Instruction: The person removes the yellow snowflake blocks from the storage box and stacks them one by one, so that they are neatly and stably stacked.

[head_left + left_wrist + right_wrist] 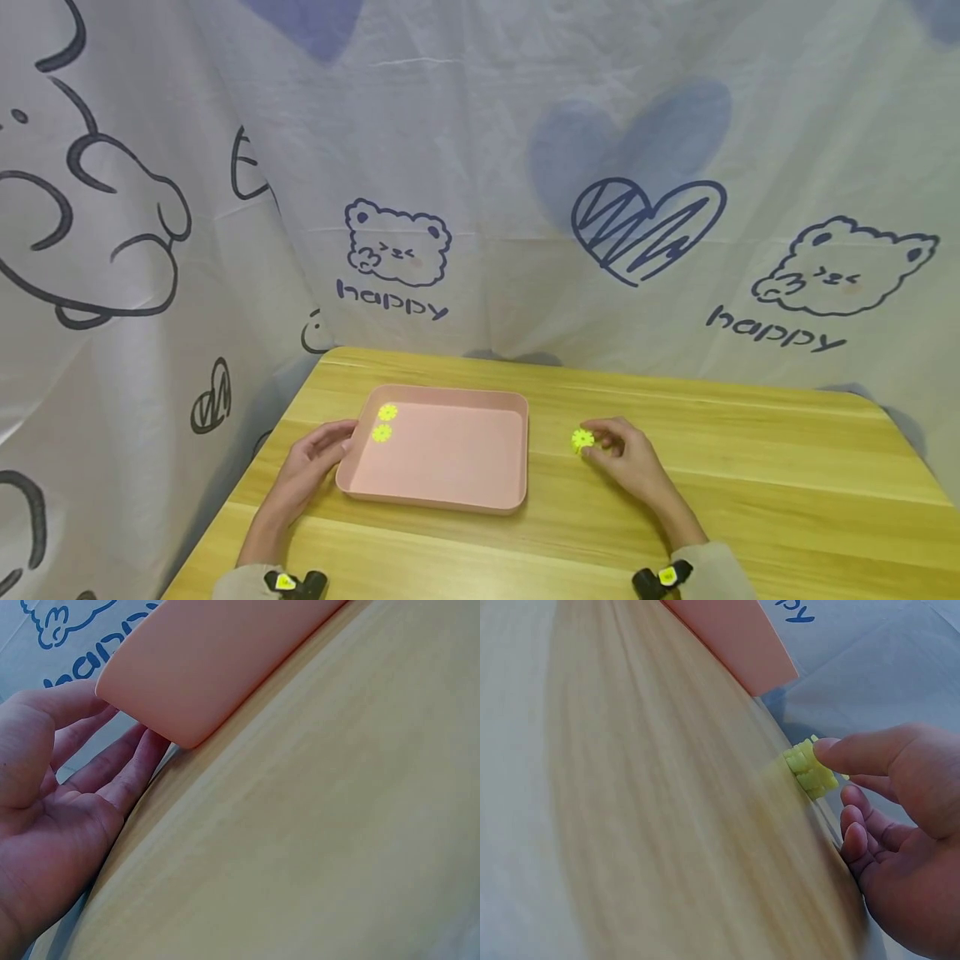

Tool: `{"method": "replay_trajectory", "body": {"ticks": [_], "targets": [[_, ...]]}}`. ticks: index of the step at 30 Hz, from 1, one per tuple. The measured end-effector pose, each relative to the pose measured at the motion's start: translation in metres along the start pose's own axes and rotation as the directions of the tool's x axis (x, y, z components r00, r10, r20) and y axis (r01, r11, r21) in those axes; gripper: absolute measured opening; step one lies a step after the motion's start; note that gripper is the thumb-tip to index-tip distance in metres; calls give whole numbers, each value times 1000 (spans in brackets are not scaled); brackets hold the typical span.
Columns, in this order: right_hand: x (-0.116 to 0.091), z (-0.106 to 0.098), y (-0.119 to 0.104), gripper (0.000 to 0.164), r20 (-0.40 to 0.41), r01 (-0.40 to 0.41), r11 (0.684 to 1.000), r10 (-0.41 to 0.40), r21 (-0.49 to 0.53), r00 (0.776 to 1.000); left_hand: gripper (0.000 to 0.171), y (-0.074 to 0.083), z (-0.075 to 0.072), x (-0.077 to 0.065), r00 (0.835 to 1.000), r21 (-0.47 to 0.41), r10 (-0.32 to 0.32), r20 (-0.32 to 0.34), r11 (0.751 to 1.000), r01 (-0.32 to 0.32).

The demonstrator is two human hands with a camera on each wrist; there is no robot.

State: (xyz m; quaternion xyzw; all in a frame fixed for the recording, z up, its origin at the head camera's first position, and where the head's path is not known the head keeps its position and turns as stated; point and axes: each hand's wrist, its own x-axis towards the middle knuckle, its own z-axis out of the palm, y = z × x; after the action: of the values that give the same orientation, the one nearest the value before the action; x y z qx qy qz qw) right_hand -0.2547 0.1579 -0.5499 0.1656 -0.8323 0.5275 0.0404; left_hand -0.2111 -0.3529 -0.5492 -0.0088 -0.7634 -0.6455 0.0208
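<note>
Between thumb and fingers, my right hand [628, 460] pinches a bright yellow snowflake-shaped disc [582, 440] with a notched rim, to the right of the pink tray [435, 504]. Close up in the right wrist view, the yellow piece [810, 769] looks thick and layered, perhaps more than one disc; the thumb covers part of it. My left hand [309, 462] rests against the tray's left side, its fingers fairly straight in the left wrist view and touching the outer wall [180, 671]. Two similar yellow discs [382, 433] lie one behind the other along the tray's left inside.
The tray stands on a wood-grain table [750, 467]. A white curtain [487, 167] printed with hearts, bears and lettering hangs behind the table and along its left. Each sleeve carries a small black wrist camera [660, 579].
</note>
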Motion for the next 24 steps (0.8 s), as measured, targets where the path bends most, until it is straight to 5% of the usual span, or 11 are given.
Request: {"method": "replay_trajectory", "body": {"ticks": [24], "targets": [[0,1,1,34,10,-19,999,19,-27,1000,50,1,0,-2,1000,10,2,-3,1000,-2]]}}
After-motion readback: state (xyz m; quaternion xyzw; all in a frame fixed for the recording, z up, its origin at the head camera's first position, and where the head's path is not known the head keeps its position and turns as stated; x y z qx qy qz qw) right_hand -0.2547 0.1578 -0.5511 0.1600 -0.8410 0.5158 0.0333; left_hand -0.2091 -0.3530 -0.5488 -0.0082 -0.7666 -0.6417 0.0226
